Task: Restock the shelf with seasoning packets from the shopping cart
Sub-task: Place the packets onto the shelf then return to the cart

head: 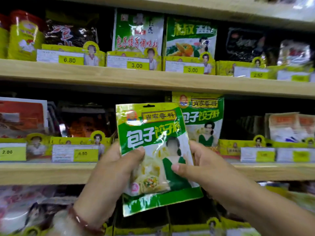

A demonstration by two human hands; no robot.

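Note:
A green and white seasoning packet (153, 145) stands upright in front of the middle shelf (42, 172), held by both hands. My left hand (115, 169) grips its left edge, thumb on the front. On the right edge my right hand (202, 166) pinches it, thumb across the lower front. A matching packet (204, 120) stands in a yellow display tray just behind and to the right. The shopping cart is out of view.
Wooden shelves hold rows of seasoning packets in yellow trays with price tags (137, 65). The upper shelf (153, 79) carries green packets (138, 33) and dark ones. A dark gap (243, 125) lies right of the matching packet. More goods sit on the bottom shelf (34, 215).

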